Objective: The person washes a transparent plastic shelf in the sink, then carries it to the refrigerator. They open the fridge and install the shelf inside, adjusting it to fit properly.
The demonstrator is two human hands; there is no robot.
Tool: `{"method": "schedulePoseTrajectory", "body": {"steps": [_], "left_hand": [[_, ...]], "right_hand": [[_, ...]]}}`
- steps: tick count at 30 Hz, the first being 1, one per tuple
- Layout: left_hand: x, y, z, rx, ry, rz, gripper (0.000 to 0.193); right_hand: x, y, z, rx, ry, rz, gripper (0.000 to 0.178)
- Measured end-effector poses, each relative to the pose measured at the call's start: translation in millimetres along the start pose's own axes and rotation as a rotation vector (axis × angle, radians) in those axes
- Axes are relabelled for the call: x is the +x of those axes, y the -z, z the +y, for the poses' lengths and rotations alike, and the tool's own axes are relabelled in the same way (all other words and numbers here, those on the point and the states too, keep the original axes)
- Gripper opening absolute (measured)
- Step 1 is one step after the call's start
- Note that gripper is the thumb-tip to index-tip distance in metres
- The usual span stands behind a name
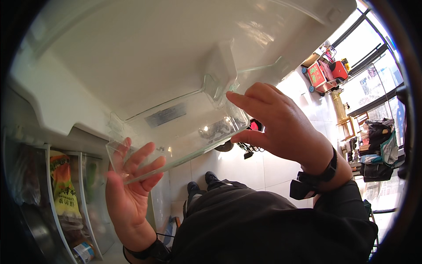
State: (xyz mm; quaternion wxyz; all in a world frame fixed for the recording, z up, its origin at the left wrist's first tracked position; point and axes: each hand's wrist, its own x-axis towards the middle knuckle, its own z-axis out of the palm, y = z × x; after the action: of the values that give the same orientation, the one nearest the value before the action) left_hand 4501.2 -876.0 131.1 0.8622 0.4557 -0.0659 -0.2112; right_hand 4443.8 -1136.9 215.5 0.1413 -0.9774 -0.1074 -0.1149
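A clear plastic door bin (189, 154) is at the inner side of a white fridge door (145, 57), tilted with its right end higher in the picture. I cannot tell whether it is seated on the door. My left hand (132, 193) holds the bin's left end, its fingers partly seen through the clear plastic and the thumb at the outer side. At the other end my right hand (281, 123) grips the bin's right corner, thumb below and forefinger along the top. A grey label (166, 115) shows through the bin.
Fridge compartments at the left hold a yellow-green package (65, 185) and a jar with a blue-white label (83, 251). Light floor tiles (246, 171) lie below, beside my shoes (202, 182). A red cart (323, 75), wooden stools (347, 125) and dark bags (378, 154) stand near the windows.
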Motion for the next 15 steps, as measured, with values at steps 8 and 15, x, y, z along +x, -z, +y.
{"method": "schedulePoseTrajectory", "body": {"steps": [8, 15], "left_hand": [[1.9, -7.4, 4.7, -0.014, 0.028, 0.017, 0.070], [3.9, -7.3, 6.3, -0.019, 0.046, 0.008, 0.069]], "right_hand": [[1.3, -0.6, 8.0, 0.044, 0.052, 0.030, 0.040], [4.5, -2.2, 5.2, 0.082, 0.018, 0.016, 0.022]]}}
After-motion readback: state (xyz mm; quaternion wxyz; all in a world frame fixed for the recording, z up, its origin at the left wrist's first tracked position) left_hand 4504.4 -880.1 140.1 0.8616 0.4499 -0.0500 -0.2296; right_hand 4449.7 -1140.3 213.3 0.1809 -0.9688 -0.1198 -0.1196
